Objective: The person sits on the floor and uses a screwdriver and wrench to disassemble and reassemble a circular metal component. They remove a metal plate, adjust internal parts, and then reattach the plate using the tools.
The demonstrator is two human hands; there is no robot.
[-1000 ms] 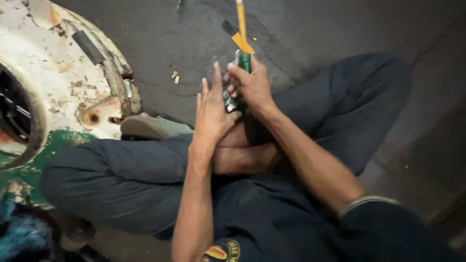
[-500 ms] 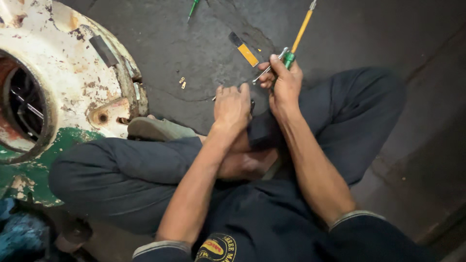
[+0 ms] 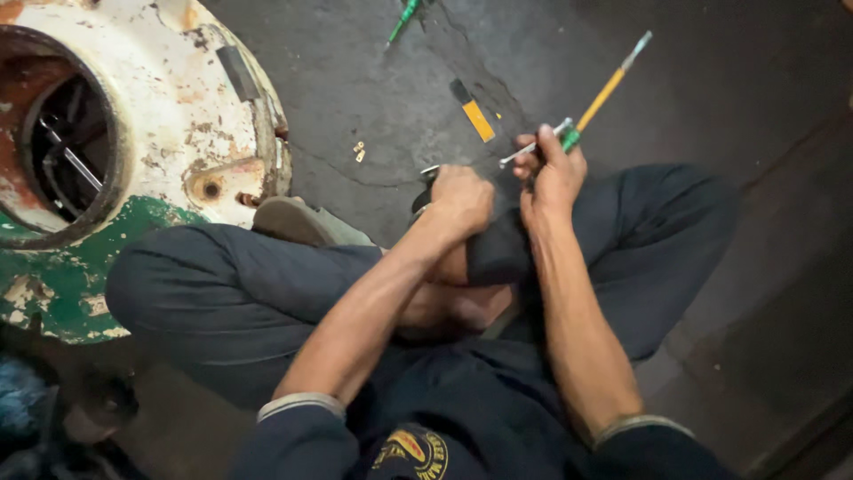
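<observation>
I sit cross-legged on a dark floor in dark trousers. My left hand is closed in a fist over a small dark part above my knee; a bit of metal pokes out at its left side. My right hand sits just to the right of it. It grips a screwdriver with a green collar and a yellow shaft that points up and to the right, together with a thin silvery tool that sticks out to the left. The two hands are close together, almost touching.
A round, rusty white-and-green metal housing with a dark opening lies at the left, against my left knee. On the floor ahead lie a yellow-and-black strip, small brass bits and a green tool. A grey sandal shows by my knee.
My left hand went from flat, fingers up, to a closed fist over the dark part. My right hand shifted right, and the screwdriver tilted from upright to leaning right.
</observation>
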